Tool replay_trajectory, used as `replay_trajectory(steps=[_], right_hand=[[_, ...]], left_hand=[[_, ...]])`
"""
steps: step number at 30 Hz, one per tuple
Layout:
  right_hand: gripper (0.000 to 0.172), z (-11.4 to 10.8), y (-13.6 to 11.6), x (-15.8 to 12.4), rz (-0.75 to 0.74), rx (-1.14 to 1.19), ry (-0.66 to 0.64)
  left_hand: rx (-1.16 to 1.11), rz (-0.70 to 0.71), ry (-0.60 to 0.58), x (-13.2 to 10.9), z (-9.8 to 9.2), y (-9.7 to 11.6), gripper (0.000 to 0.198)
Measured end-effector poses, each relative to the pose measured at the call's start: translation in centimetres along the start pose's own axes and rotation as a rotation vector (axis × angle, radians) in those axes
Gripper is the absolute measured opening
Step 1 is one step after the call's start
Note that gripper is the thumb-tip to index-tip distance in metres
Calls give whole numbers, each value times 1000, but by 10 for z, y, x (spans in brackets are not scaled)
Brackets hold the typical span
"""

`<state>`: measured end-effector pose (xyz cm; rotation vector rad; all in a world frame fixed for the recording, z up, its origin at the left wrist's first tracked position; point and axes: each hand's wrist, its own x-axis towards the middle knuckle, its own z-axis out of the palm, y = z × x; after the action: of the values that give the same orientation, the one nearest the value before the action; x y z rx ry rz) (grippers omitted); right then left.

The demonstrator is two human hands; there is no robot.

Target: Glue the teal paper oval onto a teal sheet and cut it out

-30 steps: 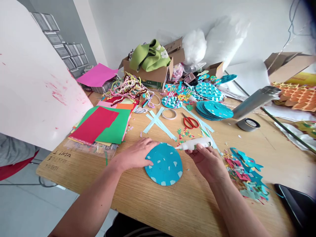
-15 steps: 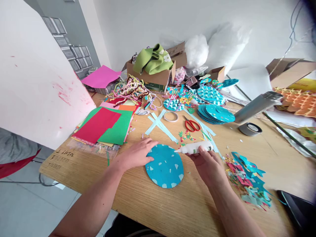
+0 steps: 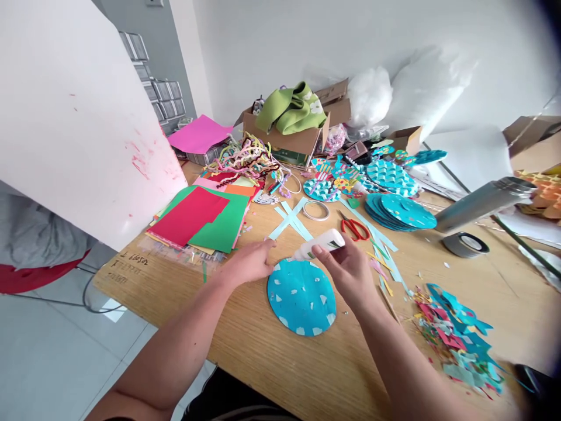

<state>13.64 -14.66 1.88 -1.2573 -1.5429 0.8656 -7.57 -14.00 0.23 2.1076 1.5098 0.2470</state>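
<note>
A round blue paper disc (image 3: 302,298) lies flat on the table, dotted with small pale paper bits, several of them along its rim. My right hand (image 3: 350,272) grips a white glue bottle (image 3: 323,241), tilted so that its nozzle points down-left at the disc's top edge. Whether the nozzle touches the paper I cannot tell. At the disc's upper left rim rests my left hand (image 3: 249,263), its fingers reaching out to the edge with nothing visible in them. Light blue paper strips (image 3: 291,221), a roll of tape (image 3: 316,210) and red-handled scissors (image 3: 356,229) lie just beyond.
Colored paper sheets (image 3: 219,225) are stacked left, below a white board (image 3: 87,117). A stack of blue discs (image 3: 407,211), a metal flask (image 3: 486,204) and its dark lid (image 3: 465,244) stand right. Paper scraps (image 3: 460,333) lie near right. Behind are pipe cleaners (image 3: 248,156) and a cardboard box (image 3: 280,137).
My left hand has drawn back from the disc's surface to its rim. My right hand has brought the glue bottle leftward, its nozzle now at the disc's top edge. The view has shifted slightly.
</note>
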Motion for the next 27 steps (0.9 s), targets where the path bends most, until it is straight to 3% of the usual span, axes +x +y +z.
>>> replay_trajectory(steps=[4,10,27], right_hand=[[32,13,5,1,-116,-177,12],[29,19,10,-1,-206,-329,17],[22,27,17,-5,-340,-377,-40]], left_hand=[[-50,-69,25,0,-1,3,64],[-42,-62,-33,2,4,2,74],[-75,-57,-34,3,5,2,73]])
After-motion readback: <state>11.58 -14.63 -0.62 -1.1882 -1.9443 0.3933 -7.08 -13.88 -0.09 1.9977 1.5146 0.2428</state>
